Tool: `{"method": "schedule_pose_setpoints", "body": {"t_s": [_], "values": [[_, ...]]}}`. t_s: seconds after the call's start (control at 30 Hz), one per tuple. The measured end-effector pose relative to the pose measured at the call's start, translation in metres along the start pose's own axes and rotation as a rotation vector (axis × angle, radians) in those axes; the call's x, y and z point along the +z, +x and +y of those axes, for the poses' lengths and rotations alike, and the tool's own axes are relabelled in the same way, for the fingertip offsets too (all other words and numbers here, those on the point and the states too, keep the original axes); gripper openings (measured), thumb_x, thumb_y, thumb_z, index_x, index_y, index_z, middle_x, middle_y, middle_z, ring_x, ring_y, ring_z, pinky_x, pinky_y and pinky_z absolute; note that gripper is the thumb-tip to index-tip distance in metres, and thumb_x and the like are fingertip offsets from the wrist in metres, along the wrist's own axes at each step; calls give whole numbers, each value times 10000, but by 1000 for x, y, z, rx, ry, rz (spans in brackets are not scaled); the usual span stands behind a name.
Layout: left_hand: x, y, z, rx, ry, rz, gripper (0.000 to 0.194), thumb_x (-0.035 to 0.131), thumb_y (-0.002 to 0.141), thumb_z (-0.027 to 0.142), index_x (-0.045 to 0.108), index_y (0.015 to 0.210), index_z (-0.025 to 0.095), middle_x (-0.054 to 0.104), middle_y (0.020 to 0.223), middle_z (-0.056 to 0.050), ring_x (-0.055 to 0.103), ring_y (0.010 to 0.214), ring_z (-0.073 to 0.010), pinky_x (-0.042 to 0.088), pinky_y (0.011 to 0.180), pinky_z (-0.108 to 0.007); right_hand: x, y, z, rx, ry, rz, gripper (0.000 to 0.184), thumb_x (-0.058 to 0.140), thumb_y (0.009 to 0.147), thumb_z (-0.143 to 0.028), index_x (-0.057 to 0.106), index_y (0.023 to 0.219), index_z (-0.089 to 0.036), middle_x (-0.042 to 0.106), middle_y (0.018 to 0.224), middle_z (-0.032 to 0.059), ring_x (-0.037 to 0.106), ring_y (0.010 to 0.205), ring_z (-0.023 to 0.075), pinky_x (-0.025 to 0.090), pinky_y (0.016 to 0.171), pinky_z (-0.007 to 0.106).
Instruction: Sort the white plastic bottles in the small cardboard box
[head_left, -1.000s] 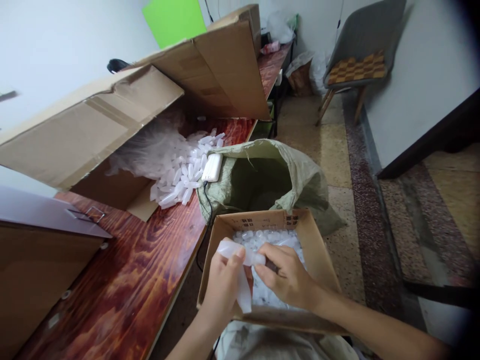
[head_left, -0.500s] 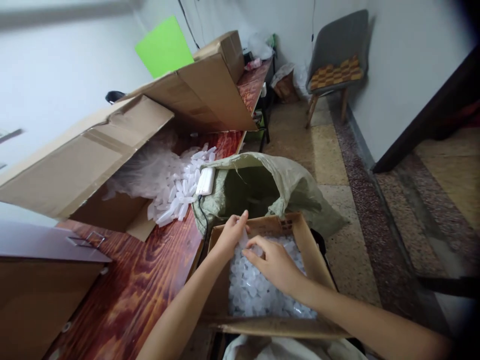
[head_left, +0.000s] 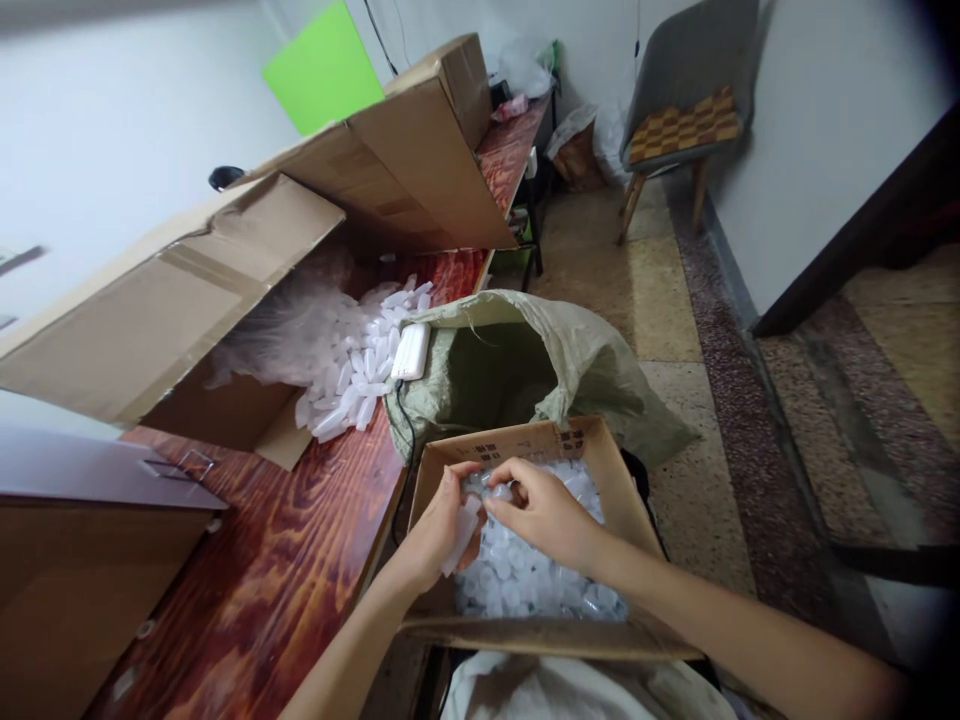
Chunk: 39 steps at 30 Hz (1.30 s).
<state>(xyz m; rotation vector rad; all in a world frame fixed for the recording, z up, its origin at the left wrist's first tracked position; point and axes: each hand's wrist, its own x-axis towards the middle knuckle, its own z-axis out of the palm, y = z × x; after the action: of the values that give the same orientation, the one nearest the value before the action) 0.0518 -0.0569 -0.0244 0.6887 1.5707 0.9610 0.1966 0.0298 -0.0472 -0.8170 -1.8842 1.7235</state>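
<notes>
Both hands over small cardboard box in lap area, box approx. full of small clear plastic pieces. Left hand curled, fingers closed on a whitish plastic tube that hangs down from its grip w/ lower end over the pieces. Right hand pinched narrow, thumb and forefinger on a small clear bit at top of the tube, touching left fingertips; exact shape of bit can't tell, too small. Hands meet at box's far-left part, just inside rim. Behind box: green woven sack, mouth open, leaning against edge of wooden surface. On surface, left: big cardboard box lying on its side, flaps open, clear bag and heap of more white tubes spilling out. White flat device at heap's edge, just beside sack, black cord running down from it. Second large box further back. Far off on tiled floor: grey chair w/ checkered cushion, by wall.
</notes>
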Motion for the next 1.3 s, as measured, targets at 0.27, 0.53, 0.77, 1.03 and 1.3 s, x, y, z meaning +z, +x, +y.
{"method": "schedule_pose_setpoints", "body": {"t_s": [0.27,0.53,0.77,1.03,1.3], "values": [[3,-7,4,63,113,-125,776,220,854,777,383,1338,193,530,545,33,425,343,-99,323,327,-181,-3,0,-5,-39,161,-204,241,489,845,-233,595,1046,-152,610,782,14,545,643,130,435,533,234],[-4,3,-7,61,152,152,742,299,837,786,544,1173,171,519,580,24,492,395,-128,373,343,-213,-2,-9,1,-231,-46,-240,221,582,830,-174,642,1043,-173,649,891,36,572,710,146,463,655,276],[-3,9,-9,-101,167,175,775,271,813,821,603,985,141,481,505,31,453,365,-125,344,309,-212,-1,-16,3,-517,-261,-319,202,482,932,-155,603,1092,-179,662,1103,80,583,1068,193,434,952,331],[1,-1,-7,173,416,324,575,294,926,655,594,814,177,468,577,21,485,520,-136,354,506,-243,1,-16,8,-392,-577,-208,414,476,956,-501,644,941,-123,677,701,82,640,650,237,436,612,331],[-10,-10,-3,378,612,467,399,286,989,419,499,731,202,511,626,-1,480,578,-150,284,591,-275,-2,-23,6,-503,-725,-306,518,461,947,-540,548,1311,-181,729,917,97,672,739,237,397,616,304]]}}
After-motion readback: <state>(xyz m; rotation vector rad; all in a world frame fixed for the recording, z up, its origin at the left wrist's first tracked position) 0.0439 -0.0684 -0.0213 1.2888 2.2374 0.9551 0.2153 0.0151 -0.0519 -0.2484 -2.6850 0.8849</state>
